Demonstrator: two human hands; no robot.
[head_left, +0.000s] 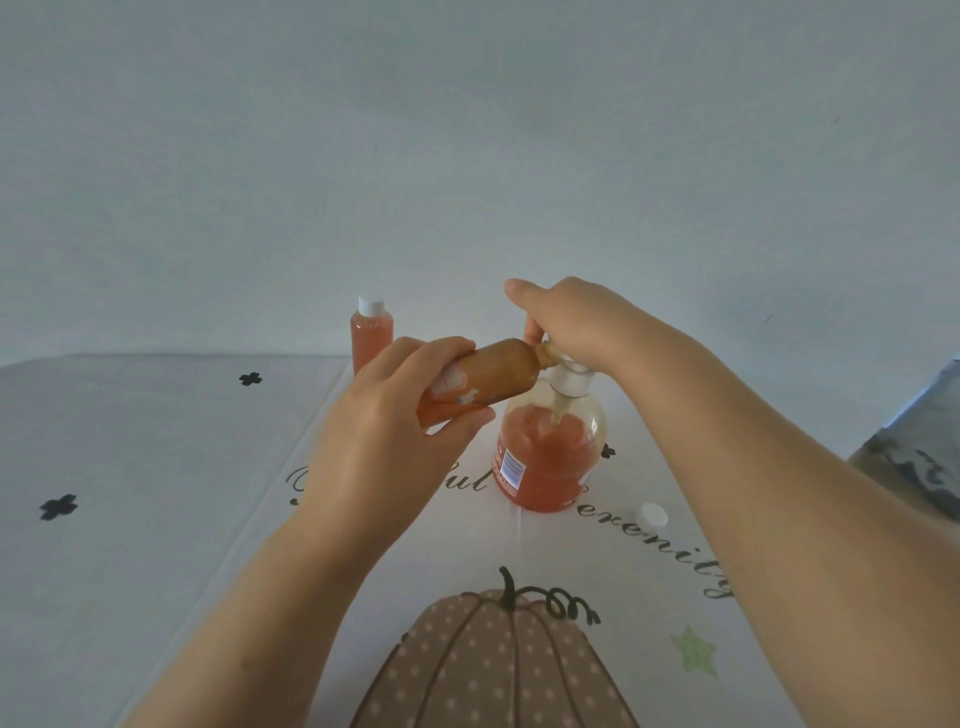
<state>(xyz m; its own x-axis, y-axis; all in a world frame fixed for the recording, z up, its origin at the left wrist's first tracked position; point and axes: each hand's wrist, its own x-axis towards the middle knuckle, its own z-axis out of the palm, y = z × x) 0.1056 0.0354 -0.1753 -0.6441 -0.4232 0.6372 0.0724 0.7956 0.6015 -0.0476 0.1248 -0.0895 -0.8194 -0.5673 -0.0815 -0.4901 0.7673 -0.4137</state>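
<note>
The left hand (395, 415) holds the small bottle (498, 376) nearly level above the surface (156, 441), fingers curled round it. Its mouth meets the nozzle of the pump bottle (545, 467). The right hand (576, 322) covers the pump head (571, 376); whether its fingers grip or only press cannot be told.

Home, prob.: pumpkin-print tablecloth (156, 441) w/ script text, plain wall (467, 156), household pump bottle (545, 467).

Dim, soft, edge-warped wide-angle view
</note>
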